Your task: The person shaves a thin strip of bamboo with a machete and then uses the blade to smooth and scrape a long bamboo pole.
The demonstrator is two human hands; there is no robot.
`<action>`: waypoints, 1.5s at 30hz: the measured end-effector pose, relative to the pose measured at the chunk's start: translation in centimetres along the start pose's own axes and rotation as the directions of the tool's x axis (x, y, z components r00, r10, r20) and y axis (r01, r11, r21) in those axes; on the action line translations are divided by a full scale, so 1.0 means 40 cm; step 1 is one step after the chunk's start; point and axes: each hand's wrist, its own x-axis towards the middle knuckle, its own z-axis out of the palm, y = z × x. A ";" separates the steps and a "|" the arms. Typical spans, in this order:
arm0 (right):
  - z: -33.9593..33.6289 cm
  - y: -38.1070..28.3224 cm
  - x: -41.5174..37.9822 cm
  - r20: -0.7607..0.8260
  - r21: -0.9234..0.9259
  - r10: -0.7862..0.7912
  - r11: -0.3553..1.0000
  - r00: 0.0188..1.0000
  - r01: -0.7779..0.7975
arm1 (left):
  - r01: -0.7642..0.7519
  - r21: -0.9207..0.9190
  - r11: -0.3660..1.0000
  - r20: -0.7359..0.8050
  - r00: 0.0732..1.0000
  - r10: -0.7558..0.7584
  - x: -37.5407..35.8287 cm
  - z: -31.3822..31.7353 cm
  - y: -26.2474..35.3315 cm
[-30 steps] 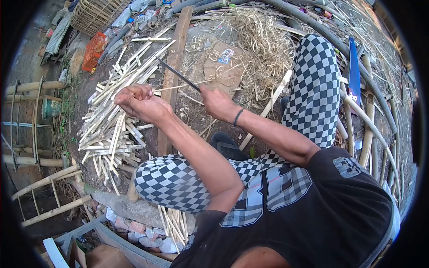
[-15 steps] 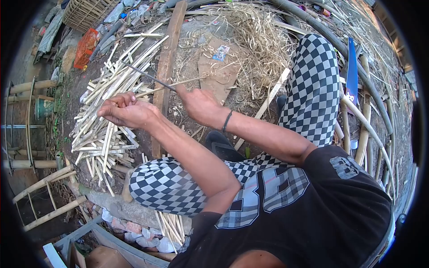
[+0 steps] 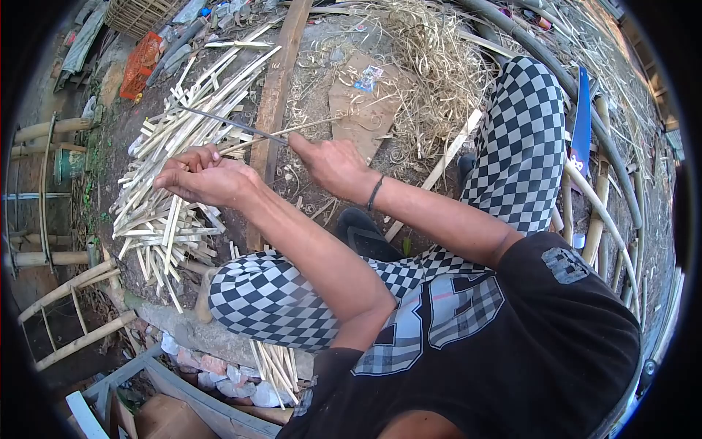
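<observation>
My left hand (image 3: 194,174), palm turned up with fingers curled, grips a thin bamboo strip (image 3: 314,122) that sticks out to the right. My right hand (image 3: 333,167), a dark band at its wrist, is closed round the handle end of a long narrow knife (image 3: 234,124). The blade points left across the strip and above my left fingers; the handle is hidden in my fist. Below both hands lie a large pile of split bamboo strips (image 3: 164,194) and a long wooden plank (image 3: 276,88).
A piece of cardboard (image 3: 358,110) lies past my right hand, beside a heap of curly shavings (image 3: 439,88). On the right rests a blue saw (image 3: 581,121) near bamboo poles (image 3: 603,197). An orange crate (image 3: 141,66) stands at upper left, a bamboo ladder (image 3: 80,314) at lower left.
The knife's blade has swung slightly, its tip now farther left and a little lower. My left fingers have shifted slightly. The whole view has tilted a little.
</observation>
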 end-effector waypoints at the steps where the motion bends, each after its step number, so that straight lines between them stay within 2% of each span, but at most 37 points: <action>1: 0.026 0.033 0.003 -0.022 -0.008 0.015 1.000 1.000 -0.015 | -0.001 0.005 1.000 0.000 1.000 0.001 -0.001 -0.003 0.001; 4: 0.106 0.239 0.021 -0.043 -0.110 0.230 0.966 0.972 -0.233 | 0.004 -0.039 0.999 0.008 1.000 -0.004 -0.003 -0.009 0.009; 7: 0.099 0.224 0.039 -0.101 -0.140 0.193 0.968 0.976 -0.206 | -0.008 -0.043 0.999 0.074 0.997 0.011 -0.012 0.014 0.005; 11: 0.055 0.120 0.015 0.025 -0.127 0.211 0.970 0.977 -0.206 | -0.030 -0.036 0.999 0.060 0.998 0.032 -0.002 0.023 0.002; 13: 0.098 0.183 -0.012 0.012 -0.130 0.164 0.978 0.986 -0.161 | -0.030 -0.019 0.999 0.067 0.997 0.031 0.006 0.006 -0.003; 15: 0.161 0.306 -0.031 -0.060 -0.088 0.294 0.950 0.954 -0.298 | -0.014 -0.011 1.000 0.062 0.998 0.014 0.006 0.000 0.002; 16: 0.168 0.344 -0.032 -0.069 -0.087 0.290 0.951 0.954 -0.296 | -0.019 -0.019 1.000 0.066 0.998 0.020 0.007 0.000 0.001; 18: 0.172 0.391 -0.030 0.020 -0.157 0.413 0.901 0.911 -0.405 | -0.017 -0.056 0.998 0.064 0.998 0.021 0.009 -0.001 -0.011; 21: 0.125 0.249 -0.013 0.050 -0.142 0.440 0.892 0.897 -0.429 | -0.027 -0.026 0.999 0.047 0.998 0.028 0.005 0.008 -0.009; 24: 0.031 0.068 -0.011 0.037 0.071 0.268 0.960 0.963 -0.270 | -0.017 -0.017 1.000 0.009 1.000 0.018 0.001 0.018 -0.006; 26: -0.023 -0.049 -0.015 0.032 0.136 0.135 0.981 0.990 -0.138 | -0.010 -0.013 1.000 -0.027 1.000 0.010 -0.006 0.027 0.002; 27: -0.013 -0.063 -0.015 0.034 0.137 0.136 0.981 0.990 -0.139 | -0.027 -0.013 1.000 -0.028 0.999 0.027 -0.010 0.031 0.004; 29: -0.002 -0.077 -0.008 -0.151 0.185 -0.058 0.979 0.987 0.086 | -0.050 -0.015 0.999 -0.027 0.998 0.050 -0.014 0.039 0.004; 31: 0.026 -0.015 0.006 -0.133 0.193 -0.022 0.980 0.991 0.048 | -0.061 -0.027 0.998 0.036 0.997 0.062 -0.016 0.036 0.000; 33: 0.077 0.071 0.019 -0.039 0.131 0.187 0.975 0.982 -0.180 | -0.057 -0.023 0.998 0.009 0.998 0.057 -0.015 0.022 -0.001; 35: 0.097 0.083 0.023 -0.055 0.117 0.177 0.978 0.983 -0.170 | -0.059 -0.044 0.997 -0.017 0.998 0.059 -0.008 0.017 -0.002; 37: 0.065 0.059 0.031 -0.080 0.094 0.171 0.982 0.982 -0.163 | -0.036 -0.024 0.999 -0.141 0.990 0.033 -0.001 0.011 -0.012; 39: 0.024 -0.008 0.023 0.011 0.093 0.169 0.981 0.986 -0.169 | -0.039 0.002 0.999 -0.143 0.989 0.038 -0.005 0.018 -0.014; 40: 0.019 -0.028 0.012 0.005 0.095 0.100 0.990 0.995 -0.100 | -0.052 0.021 0.998 -0.153 0.987 0.055 -0.011 0.026 -0.010; 41: 0.041 -0.011 0.010 0.011 0.100 0.102 0.990 0.995 -0.102 | -0.067 0.042 0.997 -0.162 0.984 0.073 -0.016 0.032 -0.004; 43: 0.113 0.065 0.010 -0.086 0.104 0.126 0.988 0.988 -0.117 | -0.048 0.023 0.999 -0.173 0.984 0.052 -0.011 0.020 0.000; 44: 0.129 0.120 0.012 -0.062 0.069 0.228 0.972 0.972 -0.224 | -0.042 0.020 0.999 -0.176 0.983 0.045 -0.003 0.004 -0.006; 45: 0.153 0.184 0.013 -0.061 0.074 0.223 0.973 0.973 -0.219 | -0.034 0.020 0.999 -0.175 0.984 0.037 0.002 -0.014 -0.009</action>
